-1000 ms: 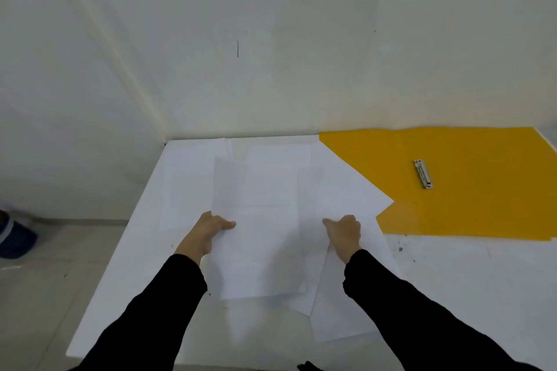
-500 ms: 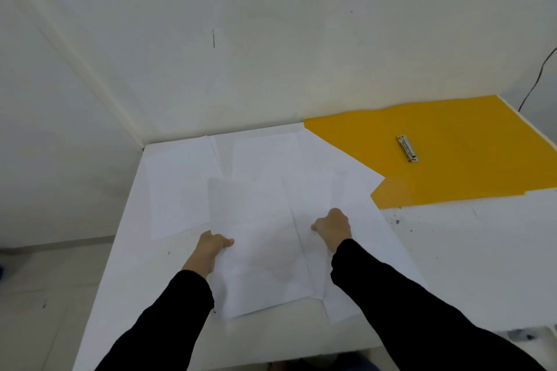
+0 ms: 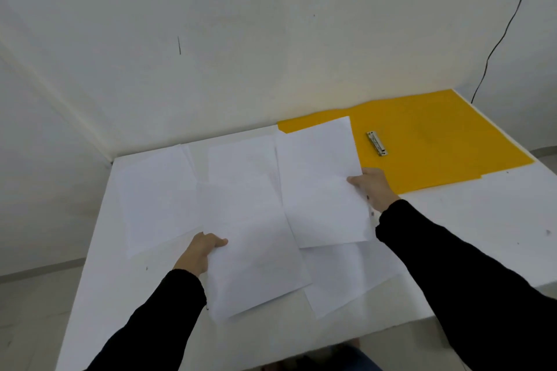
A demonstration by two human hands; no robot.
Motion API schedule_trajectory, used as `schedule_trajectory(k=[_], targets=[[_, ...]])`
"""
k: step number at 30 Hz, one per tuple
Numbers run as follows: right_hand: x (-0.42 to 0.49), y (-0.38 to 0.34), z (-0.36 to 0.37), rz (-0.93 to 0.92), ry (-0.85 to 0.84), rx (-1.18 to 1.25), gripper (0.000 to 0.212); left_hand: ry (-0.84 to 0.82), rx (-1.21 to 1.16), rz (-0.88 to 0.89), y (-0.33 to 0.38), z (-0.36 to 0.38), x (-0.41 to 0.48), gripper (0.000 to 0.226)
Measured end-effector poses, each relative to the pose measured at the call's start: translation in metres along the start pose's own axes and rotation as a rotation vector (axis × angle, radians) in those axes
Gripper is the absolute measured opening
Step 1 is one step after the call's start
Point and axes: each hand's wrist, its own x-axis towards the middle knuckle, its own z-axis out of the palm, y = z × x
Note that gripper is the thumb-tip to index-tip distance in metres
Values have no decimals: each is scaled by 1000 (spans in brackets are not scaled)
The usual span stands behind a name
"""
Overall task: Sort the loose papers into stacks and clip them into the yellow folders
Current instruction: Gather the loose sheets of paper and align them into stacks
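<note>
My left hand (image 3: 200, 251) grips the left edge of a white sheet (image 3: 256, 253) lying over the table's front middle. My right hand (image 3: 372, 187) holds a second white sheet (image 3: 321, 181) by its right edge, lifted and overlapping the corner of the open yellow folder (image 3: 437, 141). The folder lies flat at the back right with a metal clip (image 3: 376, 143) on it. Several more loose white papers (image 3: 156, 190) are spread across the table's left and middle, and one paper (image 3: 346, 277) lies under both held sheets.
The white table (image 3: 482, 235) stands in a corner between two white walls. A thin black cable (image 3: 500, 36) runs down the wall at the back right. The floor shows past the table's left edge (image 3: 87, 253).
My right hand has picked up a sheet and carried it right and back, over the folder's corner. My left hand keeps its grip on the other sheet. The view has tilted.
</note>
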Motion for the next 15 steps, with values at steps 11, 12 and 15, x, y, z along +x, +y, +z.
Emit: schedule_trajectory(k=[11, 12, 15], targets=[[3, 0, -23, 211, -68, -86, 23, -88, -64, -84, -2, 17, 13, 69], [1, 8, -18, 229, -106, -94, 30, -110, -50, -91, -1, 25, 9, 59], [-5, 34, 2, 251, -202, -121, 42, -150, -59, -97, -3, 46, -3, 39]])
